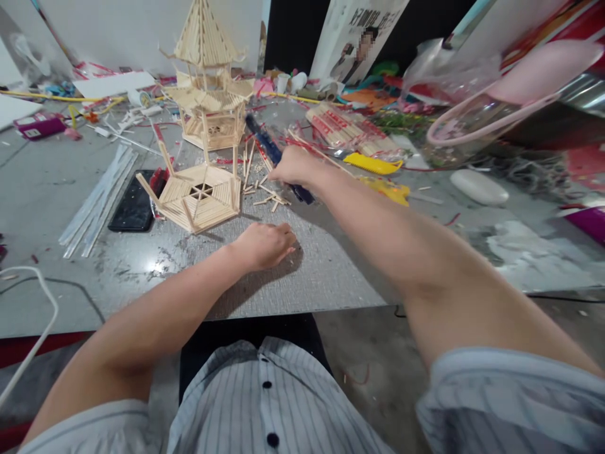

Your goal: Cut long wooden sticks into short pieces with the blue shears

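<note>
My right hand point(295, 165) reaches forward over the table and is closed around a long dark blue tool point(265, 142), slanted beside the small sticks; its exact kind is unclear. Nearer the table edge, my left hand point(269, 244) rests with curled fingers, and whatever they may hold is hidden. To its left sits a hexagonal base of wooden sticks point(212, 211) with several upright posts. Behind that base stands a tiered stick pavilion point(205, 47) with a pointed roof. Short cut stick pieces point(271, 197) lie scattered between the base and my right hand.
Clear glue sticks point(101, 198) and a black phone point(131, 211) lie left. Packaged sticks point(350, 129), a yellow-handled tool point(373, 164) and a white mouse-shaped object point(479, 186) are on the right. A pink-rimmed object point(496, 116) stands at the far right, amid clutter.
</note>
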Demonstrator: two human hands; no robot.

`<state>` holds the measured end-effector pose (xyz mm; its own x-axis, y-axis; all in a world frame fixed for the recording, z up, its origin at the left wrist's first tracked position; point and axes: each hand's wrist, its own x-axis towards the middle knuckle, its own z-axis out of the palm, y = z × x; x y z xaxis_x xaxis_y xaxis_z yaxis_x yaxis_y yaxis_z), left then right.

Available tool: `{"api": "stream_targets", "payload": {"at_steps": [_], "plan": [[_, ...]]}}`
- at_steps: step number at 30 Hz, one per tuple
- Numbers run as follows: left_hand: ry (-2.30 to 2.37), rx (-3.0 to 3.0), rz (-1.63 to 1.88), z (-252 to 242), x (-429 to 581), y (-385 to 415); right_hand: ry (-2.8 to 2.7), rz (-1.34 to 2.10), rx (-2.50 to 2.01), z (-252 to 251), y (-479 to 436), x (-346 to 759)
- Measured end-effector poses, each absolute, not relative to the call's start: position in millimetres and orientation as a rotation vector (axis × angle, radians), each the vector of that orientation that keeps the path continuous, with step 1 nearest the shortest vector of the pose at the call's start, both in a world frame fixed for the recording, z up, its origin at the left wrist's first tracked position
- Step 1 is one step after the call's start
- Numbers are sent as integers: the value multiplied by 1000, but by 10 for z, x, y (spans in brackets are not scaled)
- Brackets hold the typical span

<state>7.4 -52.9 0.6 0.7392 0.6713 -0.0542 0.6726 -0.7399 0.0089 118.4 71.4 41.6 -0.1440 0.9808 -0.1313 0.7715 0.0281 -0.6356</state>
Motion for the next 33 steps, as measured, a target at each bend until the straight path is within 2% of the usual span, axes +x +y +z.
{"api": "stream_targets", "payload": {"at_steps": [2, 4, 13, 19, 26, 33], "plan": [[1114, 2895, -43, -5, 64, -520, -2143, 542, -1850, 341, 775, 1071], [1113, 2887, -26, -12, 56, -513, -2254, 412, -1875, 288, 801, 1005], [1113, 2895, 2, -25, 46, -499, -2382, 361, -1937, 341, 771, 970], [1122, 2869, 5, -24, 33, -481, -2024, 645, -1858, 382, 940, 1044], [1120, 2896, -8, -22, 34, -473, -1997, 307, -1842, 341, 1342, 931], [1125, 2927, 14, -64, 26, -460, -2195, 348, -1947, 184, 1315, 536]]}}
